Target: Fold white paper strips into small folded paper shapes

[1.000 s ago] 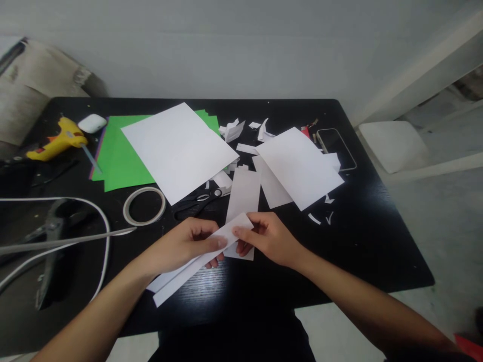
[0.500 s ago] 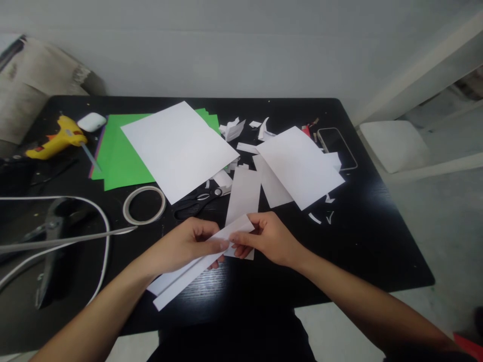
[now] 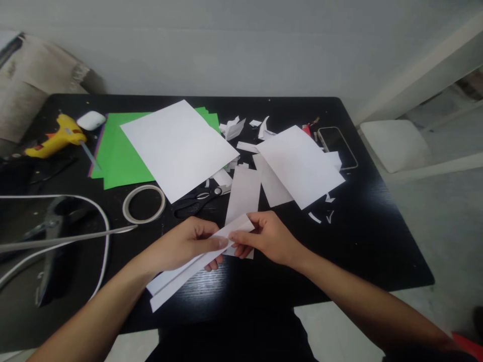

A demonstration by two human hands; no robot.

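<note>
A long folded strip of white paper (image 3: 177,281) runs slantwise from the lower left up to between my two hands, just above the black table (image 3: 377,241). My left hand (image 3: 184,246) is closed on the strip's middle, thumb on top. Fingers of my right hand (image 3: 269,239) pinch the strip's upper end. Directly behind my hands lies another white strip (image 3: 244,193), flat on the table. Black scissors (image 3: 196,201) rest just beyond my left hand.
Large white sheet (image 3: 177,148) over green paper (image 3: 121,161), second white sheet (image 3: 300,166), paper scraps (image 3: 234,128), tape roll (image 3: 144,204), yellow glue gun (image 3: 56,136), white earbud case (image 3: 91,120), phone (image 3: 337,147), pliers and white cable (image 3: 56,226) at left. White cushion (image 3: 394,146) on the floor.
My right fingers have slid slightly left along the strip's upper end, toward my left thumb. The strip's lower end has dropped a little. Everything else on the table stays put.
</note>
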